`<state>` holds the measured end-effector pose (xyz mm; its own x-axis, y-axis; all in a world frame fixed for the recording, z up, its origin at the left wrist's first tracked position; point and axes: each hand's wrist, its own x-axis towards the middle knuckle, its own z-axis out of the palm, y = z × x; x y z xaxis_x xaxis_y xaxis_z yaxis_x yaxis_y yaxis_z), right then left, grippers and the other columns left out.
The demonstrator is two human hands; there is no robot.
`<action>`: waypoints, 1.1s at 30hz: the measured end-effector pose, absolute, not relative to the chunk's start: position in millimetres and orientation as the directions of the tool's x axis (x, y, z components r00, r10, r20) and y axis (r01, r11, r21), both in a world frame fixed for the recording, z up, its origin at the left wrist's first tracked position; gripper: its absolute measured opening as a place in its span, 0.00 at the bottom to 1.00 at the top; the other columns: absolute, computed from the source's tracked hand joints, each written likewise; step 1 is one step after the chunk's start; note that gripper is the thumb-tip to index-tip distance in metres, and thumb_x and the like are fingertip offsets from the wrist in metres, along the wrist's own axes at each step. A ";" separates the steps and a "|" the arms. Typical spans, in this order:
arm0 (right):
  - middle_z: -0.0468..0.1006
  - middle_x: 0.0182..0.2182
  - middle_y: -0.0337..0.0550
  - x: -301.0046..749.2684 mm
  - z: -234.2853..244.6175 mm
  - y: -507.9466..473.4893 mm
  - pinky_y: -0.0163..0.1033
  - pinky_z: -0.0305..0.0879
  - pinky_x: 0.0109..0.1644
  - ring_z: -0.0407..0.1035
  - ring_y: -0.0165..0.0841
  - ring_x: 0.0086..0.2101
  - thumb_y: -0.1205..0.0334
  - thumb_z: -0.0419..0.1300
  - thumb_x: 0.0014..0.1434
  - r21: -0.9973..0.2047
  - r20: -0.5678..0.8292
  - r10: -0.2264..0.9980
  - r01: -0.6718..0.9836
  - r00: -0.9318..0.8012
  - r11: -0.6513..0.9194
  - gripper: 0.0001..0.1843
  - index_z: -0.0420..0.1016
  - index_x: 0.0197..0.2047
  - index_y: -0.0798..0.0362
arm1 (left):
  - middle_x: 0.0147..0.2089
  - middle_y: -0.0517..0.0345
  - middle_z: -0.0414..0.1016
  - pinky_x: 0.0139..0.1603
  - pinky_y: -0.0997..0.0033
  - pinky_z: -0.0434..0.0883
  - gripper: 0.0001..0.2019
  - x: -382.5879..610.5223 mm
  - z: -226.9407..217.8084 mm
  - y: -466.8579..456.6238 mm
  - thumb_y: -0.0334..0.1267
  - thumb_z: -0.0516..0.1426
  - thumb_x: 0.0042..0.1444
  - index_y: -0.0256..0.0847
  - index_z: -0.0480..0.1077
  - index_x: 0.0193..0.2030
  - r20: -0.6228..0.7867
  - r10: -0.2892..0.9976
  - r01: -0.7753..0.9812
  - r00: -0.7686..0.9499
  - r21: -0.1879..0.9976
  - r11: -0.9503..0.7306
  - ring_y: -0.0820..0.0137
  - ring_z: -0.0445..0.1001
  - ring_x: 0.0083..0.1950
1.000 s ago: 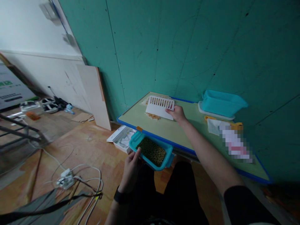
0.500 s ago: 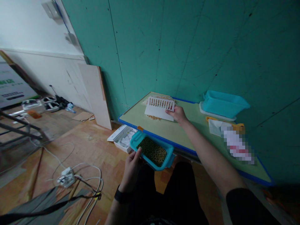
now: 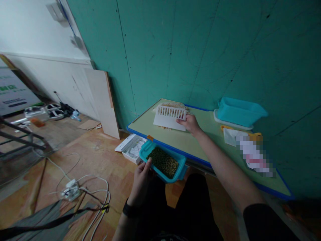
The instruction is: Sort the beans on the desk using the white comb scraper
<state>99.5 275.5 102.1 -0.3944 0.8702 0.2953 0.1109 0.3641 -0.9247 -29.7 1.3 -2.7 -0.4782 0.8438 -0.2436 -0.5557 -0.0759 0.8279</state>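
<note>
My left hand grips the near left rim of a blue plastic tub, thumb on top, just below the table's front edge. Inside the tub lie dark green beans and pale yellowish beans. My right hand is closed on the right end of a white slotted plastic scraper, which sits low over the table's left part. Loose tan grains lie behind the scraper, and some peek out along its front edge. The scraper hides part of the grains.
On the table, to the right, stand an empty-looking blue basin on a white lid and a white packet. An open white box is under the left edge. Cables and a power strip lie on the floor.
The scraper has shifted slightly toward me and to the left, covering more of the grains in front of it. The tub and my left hand stay nearly still.
</note>
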 end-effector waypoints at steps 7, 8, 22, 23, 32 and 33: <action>0.85 0.36 0.50 100.2 98.1 277.3 0.48 0.73 0.47 0.78 0.44 0.40 0.50 0.75 0.39 -0.923 0.303 0.849 0.090 -0.434 0.375 0.21 0.83 0.34 0.56 | 0.21 0.64 0.67 0.26 0.76 0.66 0.22 -29.5 0.5 0.6 0.53 0.70 0.46 0.37 0.70 0.23 -0.238 0.845 -0.555 -0.478 0.828 -0.081 0.75 0.66 0.24; 0.85 0.36 0.50 100.4 97.5 277.6 0.48 0.73 0.47 0.78 0.44 0.40 0.50 0.75 0.39 -0.923 0.300 0.851 0.092 -0.430 0.372 0.22 0.83 0.34 0.56 | 0.21 0.65 0.66 0.25 0.77 0.66 0.22 -29.5 0.5 0.6 0.54 0.70 0.45 0.37 0.69 0.23 -0.239 0.843 -0.555 -0.483 0.828 -0.083 0.76 0.65 0.23; 0.84 0.36 0.50 106.9 99.4 277.3 0.50 0.71 0.50 0.77 0.46 0.42 0.48 0.76 0.37 -0.942 0.297 0.864 0.026 -0.407 0.336 0.25 0.82 0.35 0.56 | 0.21 0.65 0.66 0.26 0.77 0.66 0.22 -31.6 -10.4 3.5 0.54 0.70 0.46 0.38 0.69 0.23 -0.239 0.839 -0.579 -0.489 0.808 -0.108 0.76 0.66 0.23; 0.84 0.36 0.50 108.5 99.6 278.5 0.51 0.71 0.51 0.77 0.46 0.43 0.48 0.76 0.37 -0.944 0.297 0.868 0.016 -0.398 0.330 0.25 0.82 0.35 0.56 | 0.21 0.65 0.66 0.26 0.76 0.67 0.22 -32.0 -11.2 3.5 0.54 0.70 0.46 0.38 0.69 0.23 -0.238 0.840 -0.579 -0.487 0.808 -0.107 0.76 0.66 0.23; 0.85 0.38 0.49 114.0 95.0 284.5 0.51 0.71 0.51 0.78 0.45 0.42 0.48 0.77 0.34 -0.951 0.273 0.878 0.025 -0.393 0.307 0.25 0.83 0.33 0.54 | 0.22 0.64 0.68 0.26 0.77 0.66 0.22 -32.0 -11.4 0.5 0.55 0.70 0.46 0.37 0.70 0.25 -0.246 0.843 -0.569 -0.478 0.818 -0.084 0.76 0.66 0.24; 0.85 0.37 0.48 114.1 94.9 284.1 0.51 0.71 0.51 0.78 0.45 0.41 0.48 0.77 0.33 -0.953 0.269 0.878 0.021 -0.396 0.301 0.25 0.83 0.33 0.54 | 0.22 0.64 0.68 0.26 0.76 0.66 0.22 -31.8 -10.8 0.6 0.55 0.70 0.46 0.37 0.70 0.25 -0.248 0.841 -0.568 -0.480 0.819 -0.083 0.75 0.66 0.24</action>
